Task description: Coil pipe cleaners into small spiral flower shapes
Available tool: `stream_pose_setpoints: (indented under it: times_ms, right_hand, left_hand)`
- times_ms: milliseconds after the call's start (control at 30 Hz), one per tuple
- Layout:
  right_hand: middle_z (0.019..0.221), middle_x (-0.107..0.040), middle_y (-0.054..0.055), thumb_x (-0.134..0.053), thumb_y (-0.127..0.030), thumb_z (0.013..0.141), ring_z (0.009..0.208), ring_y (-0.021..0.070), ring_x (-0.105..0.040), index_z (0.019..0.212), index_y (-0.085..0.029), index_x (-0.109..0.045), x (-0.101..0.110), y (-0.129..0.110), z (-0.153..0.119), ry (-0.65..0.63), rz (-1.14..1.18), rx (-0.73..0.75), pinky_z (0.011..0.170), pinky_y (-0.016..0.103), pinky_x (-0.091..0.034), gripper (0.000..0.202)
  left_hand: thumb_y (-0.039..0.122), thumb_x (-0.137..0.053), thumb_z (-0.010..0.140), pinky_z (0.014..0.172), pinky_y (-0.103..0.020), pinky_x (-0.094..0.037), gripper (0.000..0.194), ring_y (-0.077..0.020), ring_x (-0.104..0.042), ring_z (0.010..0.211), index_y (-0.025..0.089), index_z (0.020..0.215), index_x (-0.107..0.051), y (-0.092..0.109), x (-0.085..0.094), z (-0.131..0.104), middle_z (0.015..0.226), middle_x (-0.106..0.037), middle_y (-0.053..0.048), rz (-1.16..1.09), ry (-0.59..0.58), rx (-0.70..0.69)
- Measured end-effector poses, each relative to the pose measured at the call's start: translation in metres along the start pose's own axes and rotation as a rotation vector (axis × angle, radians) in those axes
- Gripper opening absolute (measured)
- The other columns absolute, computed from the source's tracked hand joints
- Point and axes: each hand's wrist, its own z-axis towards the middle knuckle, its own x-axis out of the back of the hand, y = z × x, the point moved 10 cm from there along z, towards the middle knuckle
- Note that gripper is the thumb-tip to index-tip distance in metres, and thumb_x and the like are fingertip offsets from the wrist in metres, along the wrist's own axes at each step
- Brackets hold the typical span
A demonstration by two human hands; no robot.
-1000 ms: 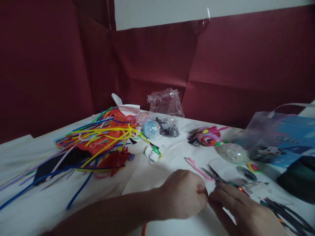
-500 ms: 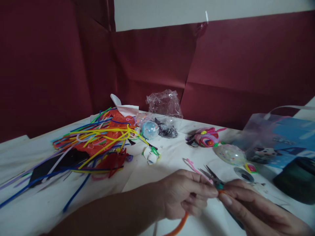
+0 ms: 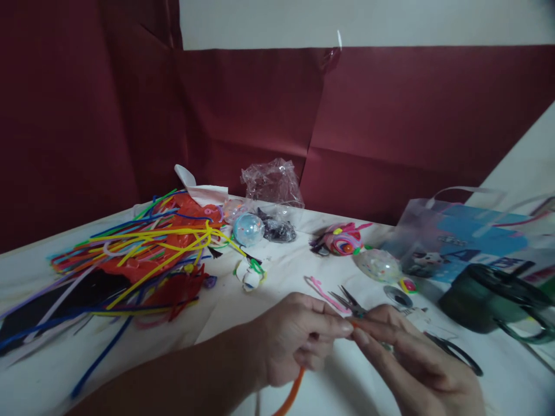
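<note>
The left hand point(image 3: 299, 335) and right hand point(image 3: 420, 358) pinch an orange pipe cleaner point(image 3: 296, 386) at the frame's lower centre, beside needle-nose pliers point(image 3: 356, 307), while lettering point(image 3: 511, 264) on the blue-printed bag point(image 3: 477, 228) at right is too blurred to read.

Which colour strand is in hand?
The orange strand: fingers of the left hand and right hand pinch it, its tail curving below the left. The pink strand and yellow strands lie unheld.

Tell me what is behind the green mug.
Behind the green mug is a translucent bag with a blue print; the mug covers part of it, so that part cannot be seen.
</note>
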Motion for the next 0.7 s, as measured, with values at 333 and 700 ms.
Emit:
stream_pose_setpoints:
  times_ms: [333,700]
  right_hand:
    - [0.081,-0.047,0.004,-0.036,-0.009,0.095,0.070,0.0166,-0.050,0.092,-0.017,-0.053,-0.020,-0.017,0.002,-0.214,-0.456,0.259,0.057,0.025,-0.040,0.020]
    - [0.074,-0.046,0.004,-0.035,-0.011,0.093,0.065,0.0172,-0.047,0.079,-0.015,-0.051,-0.016,-0.019,0.003,-0.113,-0.494,0.240,0.056,0.025,-0.035,0.022]
  left_hand:
    - [0.018,-0.058,0.059,0.042,-0.019,-0.018,0.011,-0.0042,-0.028,0.043,0.014,0.055,-0.049,0.019,0.024,0.004,0.043,-0.035,0.009,0.592,0.291,-0.119]
    - [0.024,-0.048,0.071,0.048,-0.020,-0.023,0.014,-0.0073,-0.033,0.052,0.015,0.060,-0.047,0.027,0.015,0.000,0.053,-0.039,0.005,0.838,0.297,-0.306]
